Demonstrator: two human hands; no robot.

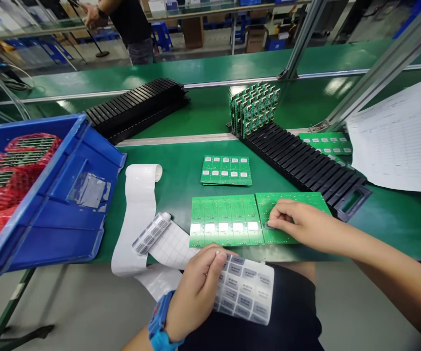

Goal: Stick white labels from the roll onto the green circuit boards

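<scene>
My left hand [197, 285], with a blue watch on its wrist, grips a sheet of printed labels [249, 292] in front of the bench edge. My right hand [298, 219] pinches a small grey label [269, 225] against the right-hand green circuit board panel [309, 199], partly covering that panel. Beside it lies another circuit board panel [225, 210] with a row of white labels along its lower half. Behind them sits a small stack of labelled boards [227, 170]. White backing paper [135, 209] and a curled label roll [153, 234] lie left of the panels.
A blue bin [96, 209] with red-wrapped boards stands left. One black slotted rack [294, 156] holds several upright boards [256, 109]; another black rack [140, 107] lies back left. Right are a paper sheet [396, 141] and a metal post [378, 73]. A person [131, 29] stands beyond.
</scene>
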